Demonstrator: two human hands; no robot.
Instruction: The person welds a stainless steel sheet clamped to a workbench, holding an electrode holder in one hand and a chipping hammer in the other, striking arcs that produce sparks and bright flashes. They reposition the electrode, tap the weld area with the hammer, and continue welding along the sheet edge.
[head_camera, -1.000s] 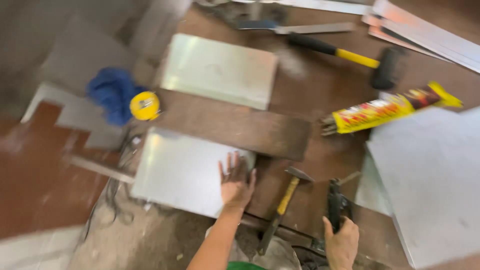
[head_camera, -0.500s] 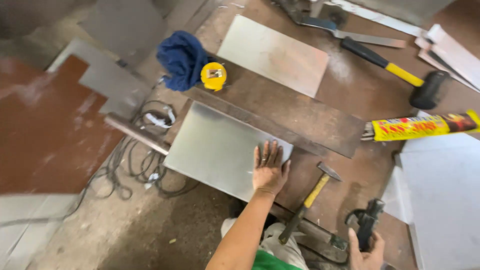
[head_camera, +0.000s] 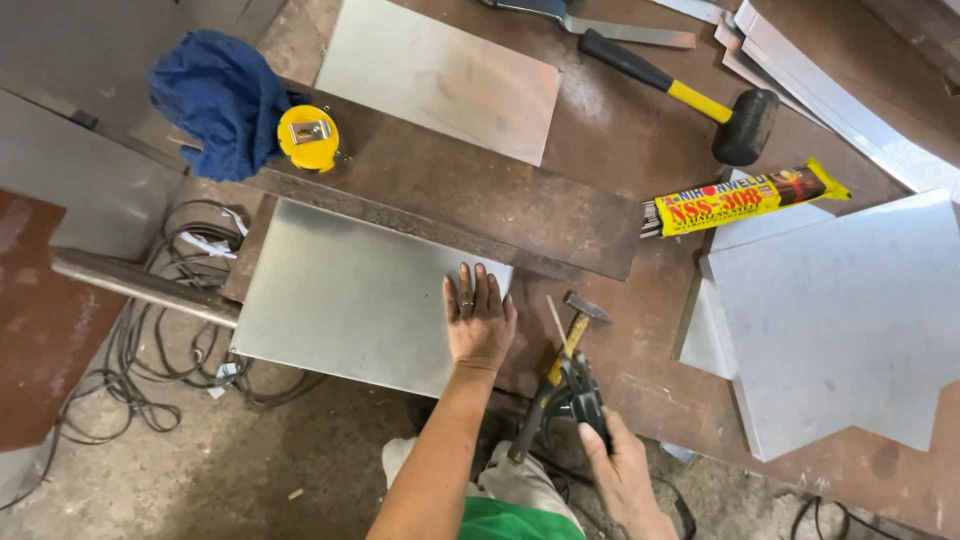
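My left hand (head_camera: 479, 318) lies flat, fingers spread, on the right end of a grey metal sheet (head_camera: 350, 295) that overhangs the rusty steel workbench (head_camera: 620, 150). My right hand (head_camera: 620, 470) grips a black electrode holder (head_camera: 583, 392) with a thin welding rod (head_camera: 556, 322) pointing up toward the sheet's right edge. A small chipping hammer (head_camera: 560, 360) with a yellow handle lies just beside the holder, its head near the rod tip.
A dark flat steel bar (head_camera: 450, 200) lies along the sheet's far edge. Beyond it are a second sheet (head_camera: 440, 75), a yellow tape measure (head_camera: 308, 137), a blue rag (head_camera: 220, 100), a black rubber mallet (head_camera: 745, 125) and a yellow electrode packet (head_camera: 745, 197). Cut sheets (head_camera: 840, 320) lie right; cables (head_camera: 150, 350) trail left.
The view has swung and closed in on the bench. My right hand has brought the electrode holder up and left toward the sheet's right edge. My left hand has stayed flat on the sheet.
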